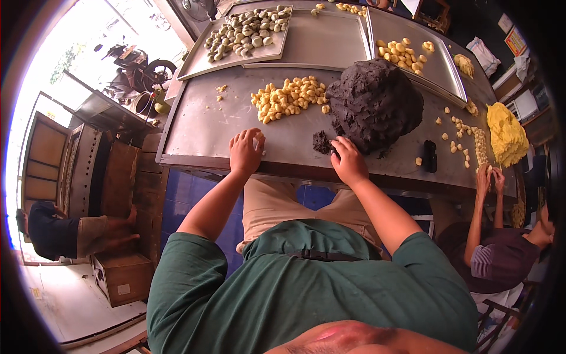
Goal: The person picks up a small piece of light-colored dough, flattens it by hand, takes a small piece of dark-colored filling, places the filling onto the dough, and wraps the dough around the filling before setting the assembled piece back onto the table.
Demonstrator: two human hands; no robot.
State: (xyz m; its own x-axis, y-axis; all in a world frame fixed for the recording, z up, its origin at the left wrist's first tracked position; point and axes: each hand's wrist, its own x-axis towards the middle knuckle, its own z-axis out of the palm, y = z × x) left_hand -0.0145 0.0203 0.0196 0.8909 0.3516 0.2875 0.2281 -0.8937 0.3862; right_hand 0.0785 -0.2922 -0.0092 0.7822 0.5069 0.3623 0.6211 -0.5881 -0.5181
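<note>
My left hand (245,152) rests near the table's front edge, its fingers curled round a small pale piece of dough (257,140) that shows by the thumb. To the right, my right hand (349,160) pinches a bit of dark paste at its fingertips. It is beside a small crumbly clump of the paste (321,142) and the near left foot of a big dark mound of paste (377,103). Beyond my hands, a heap of small yellow dough pieces (289,98) lies on the metal table (200,133).
Along the back stand a tray of greenish-grey balls (250,32), a bare-bottomed tray (330,44) and a tray of yellow balls (404,56). At right, a co-worker's hands (490,176) touch rows of dough pieces (480,147) near a yellow dough mass (506,135). A black object (429,156) lies nearer.
</note>
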